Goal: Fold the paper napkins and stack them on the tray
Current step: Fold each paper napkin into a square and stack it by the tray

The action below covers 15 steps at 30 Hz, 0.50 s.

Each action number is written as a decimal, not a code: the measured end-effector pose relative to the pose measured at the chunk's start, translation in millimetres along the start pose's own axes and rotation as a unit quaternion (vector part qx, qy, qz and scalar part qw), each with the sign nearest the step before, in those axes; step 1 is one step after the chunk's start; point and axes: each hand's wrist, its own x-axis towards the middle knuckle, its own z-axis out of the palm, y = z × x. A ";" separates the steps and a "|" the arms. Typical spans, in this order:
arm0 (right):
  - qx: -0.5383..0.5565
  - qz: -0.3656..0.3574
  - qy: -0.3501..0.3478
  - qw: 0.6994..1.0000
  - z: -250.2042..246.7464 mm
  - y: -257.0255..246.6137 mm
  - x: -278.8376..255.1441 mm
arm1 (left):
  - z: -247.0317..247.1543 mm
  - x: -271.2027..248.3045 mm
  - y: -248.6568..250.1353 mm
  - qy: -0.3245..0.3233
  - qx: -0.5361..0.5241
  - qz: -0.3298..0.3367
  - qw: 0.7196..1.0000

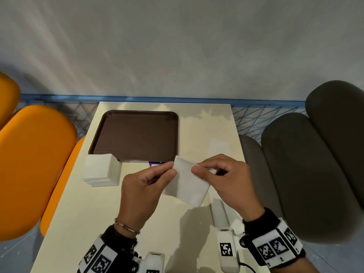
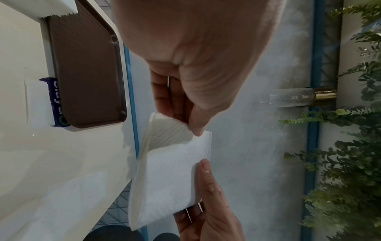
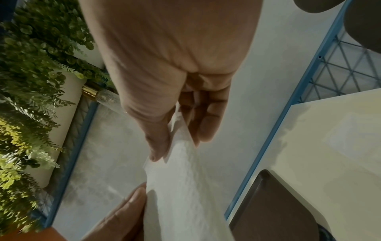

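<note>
Just in front of the brown tray (image 1: 136,134), above the table (image 1: 82,209), a white napkin (image 1: 190,184) hangs between the left hand (image 1: 145,186) and right hand (image 1: 226,176), each pinching one top corner, so folding seems only begun and next the edges must meet evenly.

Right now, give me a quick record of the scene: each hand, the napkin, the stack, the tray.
left hand: pinches napkin's upper left corner
right hand: pinches napkin's upper right edge
napkin: held above the table, hanging
napkin stack: on table, at tray's near left corner
tray: brown, no napkins on it
</note>
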 end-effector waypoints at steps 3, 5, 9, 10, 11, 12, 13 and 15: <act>0.002 0.002 0.012 1.000 3.9 -0.7 -1.1 | -1.3 0.2 -0.6 -0.003 -0.002 0.003 1.000; 0.003 0.008 0.015 1.000 6.2 -1.7 -2.0 | -2.9 0.1 -1.7 -0.002 -0.005 0.001 1.000; 0.003 0.024 0.019 1.000 8.0 -2.6 -3.9 | -5.6 0.0 -2.6 -0.009 -0.019 -0.011 1.000; 0.002 0.030 0.019 0.999 8.3 -2.8 -4.4 | -6.3 -0.4 -2.6 -0.012 -0.024 -0.014 1.000; 0.005 0.040 0.019 0.999 8.7 -3.3 -4.8 | -6.9 -0.3 -3.4 -0.014 -0.031 -0.018 0.999; 0.012 0.053 0.020 0.998 9.0 -3.8 -4.9 | -7.3 0.0 -4.4 -0.016 -0.042 -0.025 0.999; 0.027 0.067 0.021 0.997 9.3 -4.2 -4.9 | -7.5 0.4 -5.8 -0.017 -0.057 -0.036 0.998; 0.084 0.099 0.015 0.991 9.2 -4.8 -4.8 | -7.8 0.7 -6.9 -0.015 -0.096 -0.058 0.994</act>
